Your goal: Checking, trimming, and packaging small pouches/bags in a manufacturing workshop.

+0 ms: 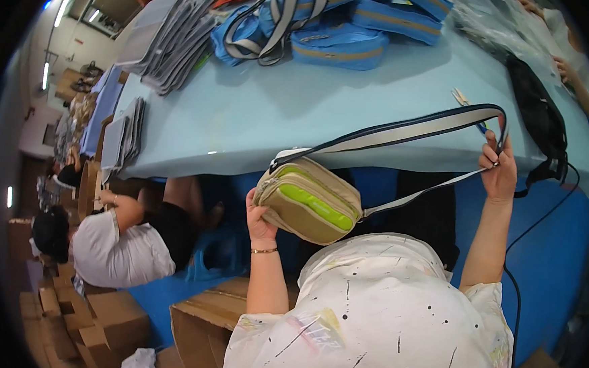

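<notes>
White spattered smock (376,307) fills the bottom of view, both my forearms rising out of it. Left hand (259,221) is clamped around the end of a tan bag (309,200), fingers closed on it, bag held in the air in front of the table edge (239,162). Right hand (498,168) is pinched shut on the far loop of the strap (406,131), pulled out taut. Looks like the strap check step; next move would need the strap kept untwisted while it runs through my fingers. Bag: khaki body, lime-green stripe on the front pocket, dark-edged pale webbing strap. Blue bags (338,19) are piled across the table.
</notes>
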`<action>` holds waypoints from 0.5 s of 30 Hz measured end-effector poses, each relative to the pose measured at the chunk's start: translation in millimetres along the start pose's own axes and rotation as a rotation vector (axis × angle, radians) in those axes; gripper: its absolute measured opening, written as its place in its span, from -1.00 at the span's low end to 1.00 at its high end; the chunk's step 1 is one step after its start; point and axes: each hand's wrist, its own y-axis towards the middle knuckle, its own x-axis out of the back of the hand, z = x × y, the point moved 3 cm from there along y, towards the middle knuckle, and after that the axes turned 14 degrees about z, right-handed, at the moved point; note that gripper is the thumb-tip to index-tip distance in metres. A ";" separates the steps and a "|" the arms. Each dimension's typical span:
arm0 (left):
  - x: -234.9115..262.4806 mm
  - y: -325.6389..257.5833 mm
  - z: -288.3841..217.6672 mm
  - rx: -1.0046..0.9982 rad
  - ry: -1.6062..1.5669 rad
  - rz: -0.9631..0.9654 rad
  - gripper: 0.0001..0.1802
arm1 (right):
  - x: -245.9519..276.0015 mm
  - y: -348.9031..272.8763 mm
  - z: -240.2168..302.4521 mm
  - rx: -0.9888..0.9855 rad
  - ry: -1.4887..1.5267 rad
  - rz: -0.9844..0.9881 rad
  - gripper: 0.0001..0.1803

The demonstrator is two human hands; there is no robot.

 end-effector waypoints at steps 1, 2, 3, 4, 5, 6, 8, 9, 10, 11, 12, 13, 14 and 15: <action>-1.8 -3.4 -0.7 -0.004 -0.004 -0.017 -0.48 | 1.2 -0.3 0.9 -0.026 -0.081 -0.010 -0.26; 0.0 -7.9 -2.5 -0.014 0.001 -0.030 -0.48 | 2.2 -0.4 1.6 -0.051 -0.163 -0.021 -0.24; 0.9 -9.1 -3.9 -0.024 -0.008 -0.026 -0.49 | 2.3 2.6 3.2 -0.058 -0.156 -0.010 -0.24; 1.8 -11.3 -4.7 -0.032 -0.017 -0.022 -0.50 | 2.9 4.7 5.0 -0.074 -0.200 -0.027 -0.24; 2.8 -14.3 -4.5 -0.039 -0.016 -0.030 -0.50 | 3.6 6.2 6.8 -0.090 -0.245 -0.046 -0.24; 2.6 -13.9 -3.6 -0.034 0.004 -0.023 -0.51 | 3.5 10.0 9.8 -0.073 -0.272 -0.089 -0.25; 8.5 -13.0 -2.4 -0.025 0.020 -0.016 -0.52 | 2.1 20.2 14.2 -0.047 -0.283 -0.064 -0.32; 18.6 -10.2 -0.1 0.068 0.216 -0.011 -0.52 | 0.5 26.6 22.0 -0.015 -0.301 -0.045 -0.38; 24.6 -7.6 1.4 0.164 0.411 -0.002 -0.52 | -13.8 37.2 26.7 -0.001 -0.379 -0.070 -0.39; 20.1 -10.4 -9.5 0.299 0.633 0.039 -0.54 | -42.9 47.8 31.0 0.063 -0.396 -0.060 -0.35; 14.6 -10.0 -16.9 0.383 0.787 0.049 -0.52 | -61.8 61.1 28.5 0.072 -0.446 0.032 -0.29; 2.8 -6.8 -21.4 0.462 0.944 0.064 -0.51 | -83.7 72.3 24.3 0.084 -0.453 0.092 -0.23; -16.8 1.7 -27.8 0.365 1.144 0.089 -0.46 | -101.7 77.7 18.6 0.044 -0.508 0.140 -0.17; -45.8 10.5 -37.6 0.253 1.336 0.113 -0.42 | -114.9 82.1 16.0 -0.009 -0.507 0.321 -0.13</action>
